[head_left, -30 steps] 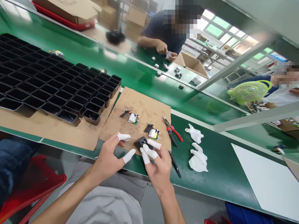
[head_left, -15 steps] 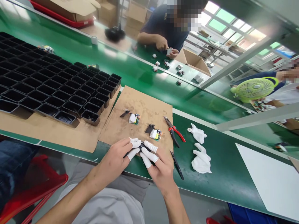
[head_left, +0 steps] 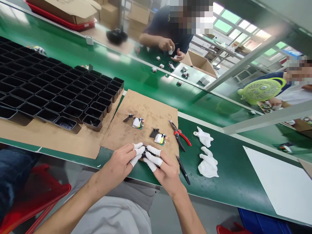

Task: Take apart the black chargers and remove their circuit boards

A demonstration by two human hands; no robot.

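Between my two hands is a small black part [head_left: 144, 151], mostly covered by fingers, so its kind does not show. My left hand [head_left: 125, 159] pinches it from the left and my right hand [head_left: 163, 164] from the right, both wearing white finger cots. Just beyond them on the cardboard sheet [head_left: 122, 136] lies a small circuit board [head_left: 160, 139] with a black piece attached. A second circuit board [head_left: 137, 123] of the same sort rests farther back to the left. Red-and-black pliers [head_left: 179, 135] and black tweezers [head_left: 183, 170] lie to the right of my right hand.
Rows of black open-topped cases [head_left: 68, 97] fill the left of the bench. Two crumpled white gloves [head_left: 208, 165] and a white sheet [head_left: 278, 185] lie on the right. Across the green bench a co-worker [head_left: 168, 29] handles small parts. A green fan [head_left: 263, 89] stands farther right.
The black part has turned a little in my hands, and my left fingers have closed further over it. The co-worker's hands have moved apart. The whole view has shifted slightly.
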